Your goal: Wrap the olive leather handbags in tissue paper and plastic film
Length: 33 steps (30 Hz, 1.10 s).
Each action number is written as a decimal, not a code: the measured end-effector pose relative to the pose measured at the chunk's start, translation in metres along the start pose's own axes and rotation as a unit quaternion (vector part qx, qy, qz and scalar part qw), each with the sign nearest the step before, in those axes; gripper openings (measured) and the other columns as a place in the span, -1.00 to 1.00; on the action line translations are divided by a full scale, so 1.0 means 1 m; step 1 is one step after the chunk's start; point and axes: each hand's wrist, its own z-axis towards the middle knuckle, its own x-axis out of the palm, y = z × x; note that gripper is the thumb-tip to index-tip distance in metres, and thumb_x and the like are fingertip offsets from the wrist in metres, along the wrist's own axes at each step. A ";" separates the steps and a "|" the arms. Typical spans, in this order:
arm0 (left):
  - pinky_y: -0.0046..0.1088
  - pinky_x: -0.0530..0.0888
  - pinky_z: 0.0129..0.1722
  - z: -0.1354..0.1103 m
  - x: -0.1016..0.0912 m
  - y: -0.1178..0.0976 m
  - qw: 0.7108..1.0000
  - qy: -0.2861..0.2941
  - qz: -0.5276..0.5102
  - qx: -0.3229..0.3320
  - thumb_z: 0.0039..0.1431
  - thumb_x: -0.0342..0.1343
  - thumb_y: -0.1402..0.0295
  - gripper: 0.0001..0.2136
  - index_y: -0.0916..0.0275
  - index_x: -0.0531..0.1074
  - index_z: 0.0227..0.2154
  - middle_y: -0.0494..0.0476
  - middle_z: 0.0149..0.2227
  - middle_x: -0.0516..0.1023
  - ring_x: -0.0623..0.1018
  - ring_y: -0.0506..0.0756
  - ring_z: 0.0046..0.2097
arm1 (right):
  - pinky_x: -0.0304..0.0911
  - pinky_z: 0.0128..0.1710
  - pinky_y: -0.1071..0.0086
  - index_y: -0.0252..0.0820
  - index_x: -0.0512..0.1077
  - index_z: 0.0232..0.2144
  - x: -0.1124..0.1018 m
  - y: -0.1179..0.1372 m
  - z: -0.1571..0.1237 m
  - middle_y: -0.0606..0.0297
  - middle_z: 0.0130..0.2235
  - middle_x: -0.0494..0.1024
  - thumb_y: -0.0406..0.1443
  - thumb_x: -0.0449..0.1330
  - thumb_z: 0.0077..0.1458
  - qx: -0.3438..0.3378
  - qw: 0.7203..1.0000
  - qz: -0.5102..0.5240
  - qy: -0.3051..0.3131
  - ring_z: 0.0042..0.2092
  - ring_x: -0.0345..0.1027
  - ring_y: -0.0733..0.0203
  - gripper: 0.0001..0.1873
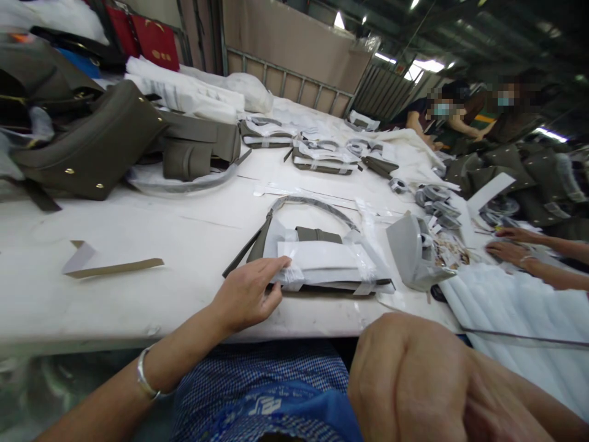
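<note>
A grey-olive handbag point(317, 234) lies on the white table before me, its curved handle wrapped and pointing away. White padding point(317, 256) covers its near side, fastened with clear tape. My left hand point(251, 291) grips the bag's near left corner, fingertips on the padding and thumb at the lower edge. Close to the camera, my right hand point(409, 374) is raised off the bag with its fingers curled in. Whatever it may hold is hidden behind its knuckles.
A tape dispenser point(416, 252) stands right of the bag. A folded card strip point(113, 267) lies left. Unwrapped bags point(105, 141) are piled at the far left; padded ones point(322, 159) lie behind. A co-worker's hands point(515, 245) are at the right, near white wadding point(519, 307).
</note>
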 end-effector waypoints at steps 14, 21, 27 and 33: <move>-0.22 0.52 0.02 0.002 -0.002 0.000 1.000 -0.007 -0.011 -0.003 0.30 -0.09 0.38 -0.64 0.28 0.32 0.12 0.22 0.05 0.56 0.56 0.17 0.02 | 0.10 -0.37 0.30 -0.24 0.46 -0.22 -0.053 -0.072 0.053 0.16 -0.30 0.58 -0.22 0.18 0.22 0.038 0.712 -0.692 0.111 -0.27 0.43 0.09 -0.81; -0.20 0.51 0.05 0.001 0.000 0.000 0.999 -0.013 -0.031 -0.004 0.20 -0.05 0.44 -0.56 0.32 0.29 0.15 0.26 0.07 0.54 0.55 0.18 0.06 | 0.05 -0.36 0.28 -0.24 0.43 -0.33 -0.049 -0.086 0.066 0.16 -0.35 0.56 -0.35 0.16 0.20 0.023 0.670 -0.735 0.105 -0.27 0.41 0.10 -0.93; -0.18 0.47 0.11 -0.001 0.000 0.004 0.999 0.004 -0.050 -0.001 0.04 0.02 0.49 -0.39 0.33 0.20 0.22 0.31 0.13 0.49 0.51 0.20 0.11 | 0.07 -0.32 0.26 -0.27 0.45 -0.27 -0.051 -0.104 0.070 0.13 -0.32 0.56 -0.45 0.13 0.13 0.018 0.650 -0.756 0.081 -0.25 0.42 0.10 -0.88; -0.17 0.48 0.10 -0.003 0.000 0.001 0.998 0.014 -0.065 0.001 -0.01 0.11 0.47 -0.28 0.29 0.11 0.29 0.31 0.15 0.46 0.48 0.21 0.13 | 0.14 -0.30 0.25 -0.33 0.46 -0.17 -0.048 -0.109 0.071 0.06 -0.25 0.57 -0.44 0.12 0.15 0.048 0.644 -0.761 0.057 -0.20 0.46 0.05 -0.81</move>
